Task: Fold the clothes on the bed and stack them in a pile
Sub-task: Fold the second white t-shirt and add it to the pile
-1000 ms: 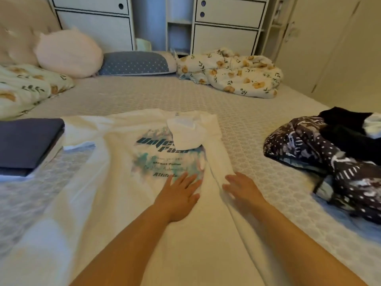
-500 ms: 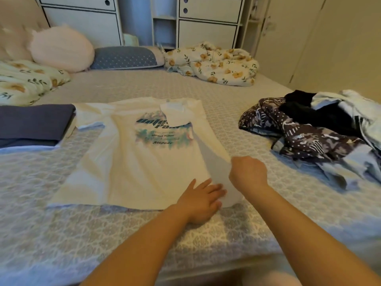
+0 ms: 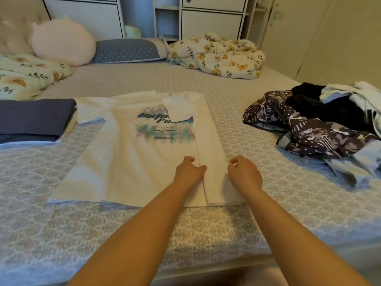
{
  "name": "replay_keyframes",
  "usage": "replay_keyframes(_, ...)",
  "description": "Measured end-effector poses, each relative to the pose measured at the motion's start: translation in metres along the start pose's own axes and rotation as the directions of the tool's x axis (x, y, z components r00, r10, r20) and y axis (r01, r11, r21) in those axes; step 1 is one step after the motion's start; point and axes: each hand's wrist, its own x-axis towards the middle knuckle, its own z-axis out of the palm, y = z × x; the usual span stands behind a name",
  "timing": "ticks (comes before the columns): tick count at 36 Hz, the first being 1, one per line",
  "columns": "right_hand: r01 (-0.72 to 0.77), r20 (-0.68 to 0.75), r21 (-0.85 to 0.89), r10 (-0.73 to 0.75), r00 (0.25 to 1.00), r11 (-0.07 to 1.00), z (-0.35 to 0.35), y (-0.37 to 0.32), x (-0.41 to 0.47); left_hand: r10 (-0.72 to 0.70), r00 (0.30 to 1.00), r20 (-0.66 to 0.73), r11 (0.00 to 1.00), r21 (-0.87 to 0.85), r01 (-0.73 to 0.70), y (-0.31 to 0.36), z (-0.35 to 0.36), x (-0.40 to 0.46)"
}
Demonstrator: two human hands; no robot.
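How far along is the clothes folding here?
Early on. One folded dark blue garment lies at the left. In hand: the white printed T-shirt, its right side folded in, left hand and right hand at that flap. Left: the heap of patterned and black clothes.

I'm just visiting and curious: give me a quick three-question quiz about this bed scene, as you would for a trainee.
1. True or false: the right side of the white T-shirt is already folded inward.
2. Which lies to the person's left? A) the unfolded pile of clothes B) the folded dark blue cloth C) the floral blanket
3. Fill in: the left hand and right hand both rest on the ____.

Key: 1 true; 2 B; 3 T-shirt
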Motion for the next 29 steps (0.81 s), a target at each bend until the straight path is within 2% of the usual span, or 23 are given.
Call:
replay_keyframes(2,-0.051,0.058,-0.013,0.051,0.997,0.999,0.006,0.009,0.003,0.103,0.994,0.024,0.982,0.155,-0.106,0.003,0.009,0.001)
replay_keyframes(4,-0.062,0.107,-0.050,0.067,0.992,0.997,0.011,0.014,0.004,0.189,0.981,0.031,0.961,0.199,-0.192,0.004,0.014,0.002)
replay_keyframes(7,-0.048,0.159,-0.141,0.071,0.985,0.989,0.013,0.015,0.009,0.225,0.972,-0.073,0.951,0.232,-0.203,-0.004,0.008,0.008)
replay_keyframes(10,-0.009,0.199,-0.208,0.051,0.979,0.978,0.011,0.006,0.018,0.229,0.972,-0.049,0.911,0.363,-0.196,-0.015,0.003,0.013)
replay_keyframes(13,0.086,0.154,-0.246,-0.049,0.987,0.965,0.012,-0.012,0.030,0.331,0.944,-0.019,0.785,0.560,-0.264,-0.017,0.002,0.016)
replay_keyframes(15,0.163,0.139,-0.243,-0.132,0.982,0.956,0.015,-0.026,0.043,0.354,0.932,-0.075,0.767,0.593,-0.243,-0.014,0.001,0.025)
replay_keyframes(18,0.296,0.133,-0.286,-0.268,0.954,0.912,0.025,-0.047,0.068,0.328,0.926,-0.188,0.815,0.553,-0.176,-0.012,-0.007,0.048)
replay_keyframes(20,0.363,0.151,-0.294,-0.333,0.931,0.884,0.035,-0.059,0.090,0.339,0.913,-0.227,0.783,0.606,-0.141,-0.014,-0.016,0.068)
replay_keyframes(24,0.382,0.228,-0.238,-0.331,0.916,0.893,0.065,-0.072,0.134,0.357,0.914,-0.192,0.673,0.732,-0.109,-0.025,-0.044,0.116)
replay_keyframes(29,0.401,0.322,-0.318,-0.300,0.898,0.859,0.107,-0.074,0.185,0.358,0.917,-0.179,0.670,0.733,-0.118,-0.027,-0.059,0.178)
